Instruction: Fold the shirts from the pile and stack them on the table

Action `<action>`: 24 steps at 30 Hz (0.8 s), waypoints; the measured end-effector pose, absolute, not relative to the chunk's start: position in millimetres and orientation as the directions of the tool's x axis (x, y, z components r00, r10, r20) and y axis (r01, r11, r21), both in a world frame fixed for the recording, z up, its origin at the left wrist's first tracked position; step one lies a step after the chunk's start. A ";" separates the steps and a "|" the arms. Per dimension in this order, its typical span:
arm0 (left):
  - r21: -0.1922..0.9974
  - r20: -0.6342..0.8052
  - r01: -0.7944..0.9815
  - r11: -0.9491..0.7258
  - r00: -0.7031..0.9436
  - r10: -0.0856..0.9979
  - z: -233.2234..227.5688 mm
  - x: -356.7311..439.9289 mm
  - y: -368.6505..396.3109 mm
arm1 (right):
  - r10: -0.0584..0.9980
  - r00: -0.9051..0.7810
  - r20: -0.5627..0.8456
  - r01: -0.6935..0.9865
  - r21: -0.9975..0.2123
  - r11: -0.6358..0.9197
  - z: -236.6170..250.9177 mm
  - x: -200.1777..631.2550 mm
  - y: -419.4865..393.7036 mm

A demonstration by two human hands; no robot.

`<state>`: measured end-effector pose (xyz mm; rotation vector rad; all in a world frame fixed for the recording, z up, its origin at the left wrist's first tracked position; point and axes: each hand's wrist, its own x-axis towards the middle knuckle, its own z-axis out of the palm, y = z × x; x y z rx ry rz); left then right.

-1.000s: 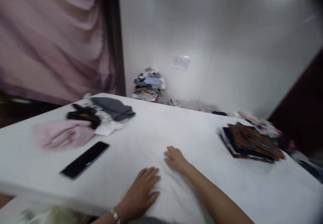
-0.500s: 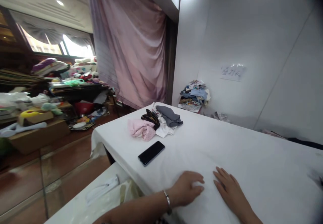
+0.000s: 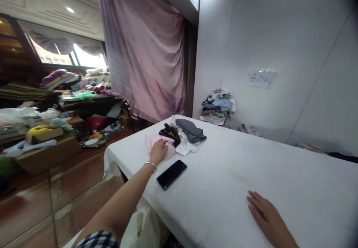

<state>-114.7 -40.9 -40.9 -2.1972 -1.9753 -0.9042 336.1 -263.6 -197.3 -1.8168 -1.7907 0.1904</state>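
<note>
My left hand (image 3: 159,151) reaches across the table onto a crumpled pink garment (image 3: 151,140), its fingers curled into the cloth; the fingertips are partly hidden. Just behind the pink garment lie a black patterned cloth (image 3: 169,131), a white garment (image 3: 184,146) and a dark grey garment (image 3: 191,129), heaped together. A black phone (image 3: 171,174) rests flat on the white tablecloth, to the right of my left wrist. My right hand (image 3: 264,210) lies on the tablecloth at the lower right, fingers stretched out and holding nothing.
A white-covered table (image 3: 223,188) fills the front. Behind it a stack of folded clothes (image 3: 219,106) stands against the white wall, near a paper sign (image 3: 260,79). A plastic bag (image 3: 142,227) sits below the near edge. Cardboard boxes (image 3: 49,153) and clutter line the left floor.
My left hand has moved forward and left, from the near edge of the table onto the pink garment. My right hand has shifted slightly right and stays flat.
</note>
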 end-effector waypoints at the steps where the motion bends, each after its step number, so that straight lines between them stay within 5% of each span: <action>1: 0.328 0.456 0.927 -0.183 0.015 0.890 -39.4 -117.1 -35.2 | 0.953 0.095 0.289 0.869 -0.491 0.062 -199.0 336.4 -263.2; 18: 0.116 0.535 0.950 -0.291 0.187 0.824 -13.3 -27.3 65.2 | 0.942 0.188 0.277 0.827 -0.562 0.000 -190.8 328.8 -270.4; 24: 0.194 0.495 0.960 -0.204 0.083 0.865 -1.2 -3.9 88.5 | 0.954 0.186 0.235 0.849 -0.528 -0.035 -178.9 322.7 -274.6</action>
